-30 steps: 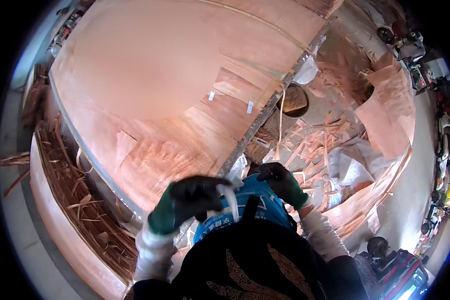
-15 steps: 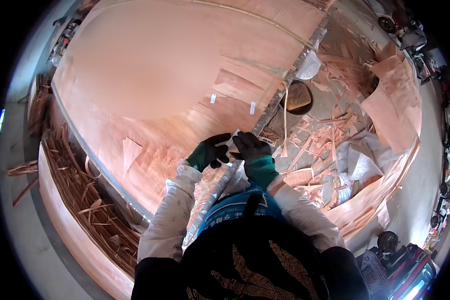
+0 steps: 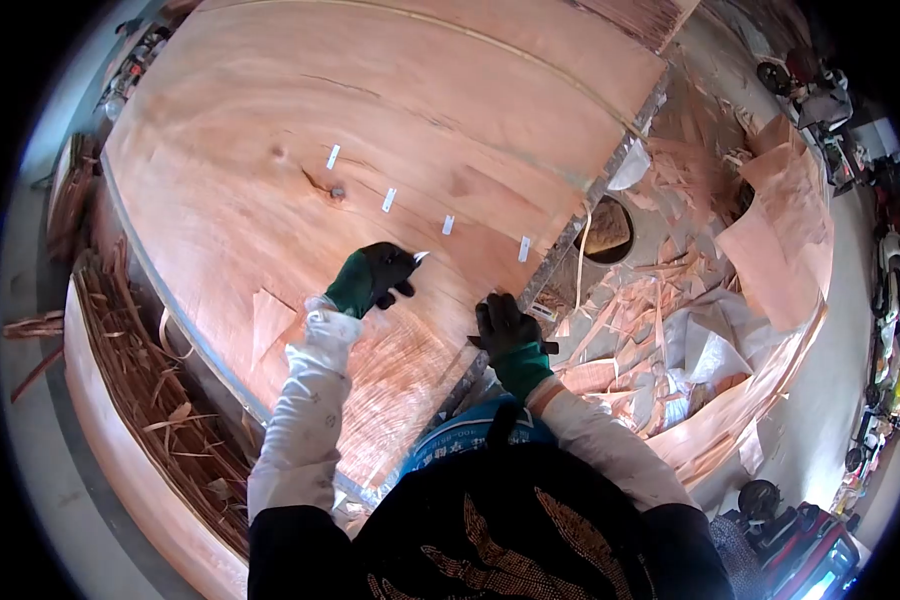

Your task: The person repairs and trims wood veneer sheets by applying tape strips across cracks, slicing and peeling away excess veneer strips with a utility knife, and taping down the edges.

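Note:
My left hand [image 3: 378, 278], in a black and green glove, is over the wood veneer sheet [image 3: 210, 200], its fingers pinching a small white tape strip [image 3: 421, 257]. By the sheet's right edge, my right hand [image 3: 507, 326], gloved alike, is closed around a dark stick-like tool [image 3: 550, 347]. The tool's ends show on both sides of the fist, but its kind is not clear. Several white strips lie on the veneer in a slanting row, among them an upper strip [image 3: 333, 156] and one near the edge [image 3: 524, 248]. A dark knot and cracks mark the wood.
A long thin strip [image 3: 490, 42] lies across the far part of the sheet. On the right floor are veneer scraps [image 3: 630, 310], a round container [image 3: 605, 230] and crumpled plastic sheeting [image 3: 710, 335]. A bin of wood strips [image 3: 160, 400] stands at the left.
My hands were together over a white piece near the edge. They have parted, the left moving left and forward with a white strip. My view has shifted, and more strips show on the veneer.

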Motion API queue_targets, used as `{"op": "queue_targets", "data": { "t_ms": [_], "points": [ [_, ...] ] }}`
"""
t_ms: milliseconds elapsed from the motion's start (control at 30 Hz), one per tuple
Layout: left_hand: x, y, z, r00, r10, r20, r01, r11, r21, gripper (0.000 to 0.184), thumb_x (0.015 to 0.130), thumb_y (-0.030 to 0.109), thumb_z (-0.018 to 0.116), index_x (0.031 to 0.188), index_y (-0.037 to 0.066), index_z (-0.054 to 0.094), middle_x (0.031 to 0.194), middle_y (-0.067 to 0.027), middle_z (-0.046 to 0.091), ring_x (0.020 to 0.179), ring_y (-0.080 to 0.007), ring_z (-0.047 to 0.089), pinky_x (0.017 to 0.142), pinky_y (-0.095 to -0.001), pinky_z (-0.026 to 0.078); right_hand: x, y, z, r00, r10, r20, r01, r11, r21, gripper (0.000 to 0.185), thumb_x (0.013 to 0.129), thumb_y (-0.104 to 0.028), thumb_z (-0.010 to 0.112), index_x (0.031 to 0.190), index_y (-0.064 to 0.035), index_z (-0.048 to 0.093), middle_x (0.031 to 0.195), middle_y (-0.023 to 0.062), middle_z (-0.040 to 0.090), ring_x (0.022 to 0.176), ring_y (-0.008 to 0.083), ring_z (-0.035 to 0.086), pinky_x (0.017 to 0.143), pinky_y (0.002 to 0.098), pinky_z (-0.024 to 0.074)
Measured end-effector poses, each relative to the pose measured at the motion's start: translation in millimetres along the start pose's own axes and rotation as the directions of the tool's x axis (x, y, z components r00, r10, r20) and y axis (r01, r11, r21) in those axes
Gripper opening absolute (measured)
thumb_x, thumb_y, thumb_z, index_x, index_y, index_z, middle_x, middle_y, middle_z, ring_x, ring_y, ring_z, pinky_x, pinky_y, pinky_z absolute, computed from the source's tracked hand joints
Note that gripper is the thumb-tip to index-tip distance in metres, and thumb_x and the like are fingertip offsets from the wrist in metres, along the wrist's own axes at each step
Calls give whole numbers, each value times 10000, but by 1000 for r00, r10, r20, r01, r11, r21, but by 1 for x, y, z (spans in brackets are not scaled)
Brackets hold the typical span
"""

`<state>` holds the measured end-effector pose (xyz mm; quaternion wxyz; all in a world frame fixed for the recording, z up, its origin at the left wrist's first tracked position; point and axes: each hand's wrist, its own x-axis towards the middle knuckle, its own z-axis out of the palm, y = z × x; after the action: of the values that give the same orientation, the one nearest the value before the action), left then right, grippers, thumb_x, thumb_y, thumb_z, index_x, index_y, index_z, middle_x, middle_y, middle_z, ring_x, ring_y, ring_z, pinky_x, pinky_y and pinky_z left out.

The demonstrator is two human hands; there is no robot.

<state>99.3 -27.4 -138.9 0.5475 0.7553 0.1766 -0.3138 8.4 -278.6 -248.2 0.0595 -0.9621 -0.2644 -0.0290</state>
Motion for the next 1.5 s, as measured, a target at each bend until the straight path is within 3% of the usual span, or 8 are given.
{"op": "queue_targets", "data": {
  "t_ms": [333,733,833,933,1000,1067,1200,1500],
  "points": [
    [56,-46,14,999,42,-31,-51,923,-382,440,904,173,592,1331,90,519,928,-62,643,718,-186,678,494,-282,492,73,24,-23,995,88,-39,-39,735,677,501,682,65,528,1152,-83,622,1215,115,588,1047,324,589,865,406,501],
    [53,-49,21,998,54,-40,-67,857,-511,389,923,173,582,1304,107,536,864,-87,683,667,-157,659,444,-248,461,143,-6,9,991,-132,-29,134,989,64,580,701,-167,681,1259,-101,534,1312,109,497,1221,290,468,828,433,460],
    [43,-60,18,941,259,-219,-249,966,71,303,885,218,612,1154,78,603,811,-123,683,648,-220,663,481,-336,493,144,-9,14,983,-167,-76,171,984,50,539,749,-276,687,1236,-92,546,1321,139,495,1252,319,448,850,441,462],
    [50,-66,-10,784,563,-261,-186,614,767,206,865,304,620,884,100,609,672,-132,636,604,-307,635,510,-432,483,147,-8,12,991,-121,64,116,990,77,550,767,-338,686,1237,-90,547,1336,151,494,1253,335,453,866,466,459],
    [50,-64,-43,743,532,-406,-42,642,765,229,853,327,614,810,103,587,691,-156,635,655,-365,627,550,-483,480,145,-9,32,988,-147,50,147,989,-7,571,773,-384,681,1242,-87,545,1350,159,488,1229,347,476,873,487,458],
    [23,-46,-75,809,429,-403,13,671,741,197,868,283,618,863,86,616,735,-117,670,650,-283,661,500,-403,486,141,-7,39,980,-200,10,200,975,-93,578,790,-403,666,1254,-86,533,1349,166,487,1229,341,479,872,480,464],
    [-71,-30,-72,930,326,-170,-367,809,-459,317,891,70,561,1197,-6,584,948,-73,653,758,-148,671,464,-231,458,144,-9,33,978,-209,24,210,969,-131,589,815,-423,634,1286,-92,507,1321,161,501,1226,345,472,834,478,477],
    [-235,17,13,711,635,-302,-699,591,-403,372,818,8,495,1163,-90,594,864,-155,678,669,-182,657,575,-250,503,148,-7,37,968,-250,0,238,922,-304,478,789,-323,627,1210,-117,536,1201,82,534,1103,270,527,700,436,491]
  ]
}}
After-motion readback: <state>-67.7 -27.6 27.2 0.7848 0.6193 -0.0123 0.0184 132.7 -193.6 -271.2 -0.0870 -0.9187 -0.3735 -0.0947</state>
